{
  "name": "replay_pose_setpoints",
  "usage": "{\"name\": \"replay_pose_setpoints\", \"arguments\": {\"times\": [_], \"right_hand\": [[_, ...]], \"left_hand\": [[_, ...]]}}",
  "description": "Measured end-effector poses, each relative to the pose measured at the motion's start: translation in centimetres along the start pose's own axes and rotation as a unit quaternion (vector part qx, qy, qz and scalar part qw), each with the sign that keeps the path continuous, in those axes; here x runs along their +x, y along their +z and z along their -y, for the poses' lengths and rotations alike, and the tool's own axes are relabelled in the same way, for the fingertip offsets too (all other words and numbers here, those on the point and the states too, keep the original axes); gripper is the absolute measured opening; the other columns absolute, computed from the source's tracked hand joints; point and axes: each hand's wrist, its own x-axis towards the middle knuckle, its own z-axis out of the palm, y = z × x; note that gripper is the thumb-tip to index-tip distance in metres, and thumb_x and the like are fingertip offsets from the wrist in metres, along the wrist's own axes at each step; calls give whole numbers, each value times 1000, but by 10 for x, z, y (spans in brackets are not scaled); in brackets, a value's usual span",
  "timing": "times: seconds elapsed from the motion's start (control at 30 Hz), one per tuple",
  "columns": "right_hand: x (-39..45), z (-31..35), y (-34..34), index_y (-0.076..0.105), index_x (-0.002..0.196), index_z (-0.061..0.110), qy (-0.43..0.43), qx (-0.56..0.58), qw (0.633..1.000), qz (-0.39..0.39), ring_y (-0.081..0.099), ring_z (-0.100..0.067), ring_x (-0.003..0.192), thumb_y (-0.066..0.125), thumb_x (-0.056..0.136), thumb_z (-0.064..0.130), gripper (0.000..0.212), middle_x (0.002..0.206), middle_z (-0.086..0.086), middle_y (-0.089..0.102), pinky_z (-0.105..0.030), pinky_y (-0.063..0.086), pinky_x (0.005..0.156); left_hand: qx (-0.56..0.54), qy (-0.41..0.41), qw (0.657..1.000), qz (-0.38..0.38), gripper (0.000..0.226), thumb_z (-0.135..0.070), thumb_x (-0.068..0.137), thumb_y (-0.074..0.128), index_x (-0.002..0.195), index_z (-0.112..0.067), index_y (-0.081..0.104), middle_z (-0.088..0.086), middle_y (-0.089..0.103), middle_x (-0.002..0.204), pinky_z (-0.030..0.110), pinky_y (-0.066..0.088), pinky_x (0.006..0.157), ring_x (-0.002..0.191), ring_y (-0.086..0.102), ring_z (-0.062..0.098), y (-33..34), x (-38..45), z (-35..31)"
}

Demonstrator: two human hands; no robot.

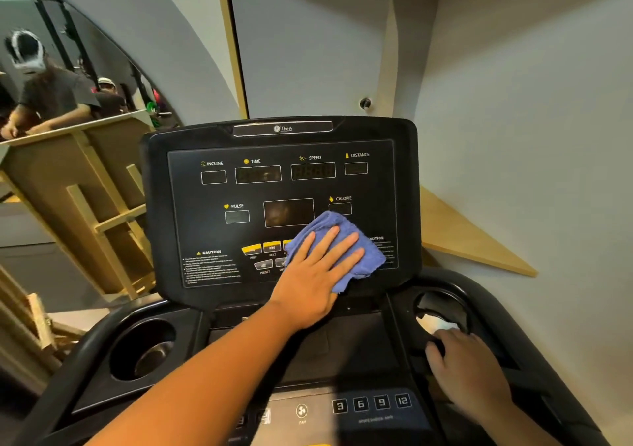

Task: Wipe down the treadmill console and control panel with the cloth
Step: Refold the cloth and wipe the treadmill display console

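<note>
The black treadmill console (219,240) faces me, with display windows and yellow buttons. My left hand (318,274) lies flat, fingers spread, pressing a blue cloth (366,257) against the lower right of the console panel, covering some buttons. My right hand (469,363) rests on the treadmill's right side by the right cup holder (442,312), fingers curled over the dark plastic next to a white scrap. Below lies the lower control panel (370,404) with numbered speed keys.
A left cup holder (144,353) sits at the lower left. A mirror (68,79) on the left reflects people and gym racks. Wooden frames (102,212) lean left of the console. A wall (531,137) stands close on the right.
</note>
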Motion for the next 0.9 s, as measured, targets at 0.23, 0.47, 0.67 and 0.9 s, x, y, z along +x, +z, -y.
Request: {"name": "replay_pose_setpoints", "arguments": {"times": [0.23, 0.47, 0.67, 0.9], "right_hand": [[-1, 2, -1, 65, 99, 31, 5, -6, 1000, 4, 53, 0, 78, 41, 97, 44, 27, 86, 14, 61, -22, 47, 87], [-1, 2, 0, 64, 95, 30, 10, -3, 1000, 5, 52, 0, 78, 44, 96, 42, 24, 84, 13, 60, -22, 46, 80], [-2, 4, -1, 64, 97, 28, 11, -3, 1000, 5, 52, -1, 78, 44, 97, 40, 24, 86, 13, 60, -28, 50, 87], [-3, 3, 1, 65, 98, 23, 4, -4, 1000, -3, 55, -8, 81, 44, 97, 37, 26, 90, 8, 62, -33, 50, 90]], "left_hand": [[19, -173, 984, -46, 89, -23, 81, 58, 161, -27, 18, -1, 8, 170, 58, 6, 123, 156, -1, 31, -11, -67, 49], [-31, -440, 892, -101, 76, -22, 94, 42, 162, -19, 7, 10, -2, 170, 64, 3, 122, 154, -7, 41, -27, -100, 87], [-86, -542, 833, -71, 84, -27, 92, 54, 161, -11, 8, 21, 1, 168, 73, 17, 115, 150, 1, 54, -10, -58, 26], [-80, -438, 895, -31, 87, -33, 86, 56, 160, -13, 17, 23, 6, 167, 71, 21, 114, 147, 10, 59, 3, -16, -51]]}}
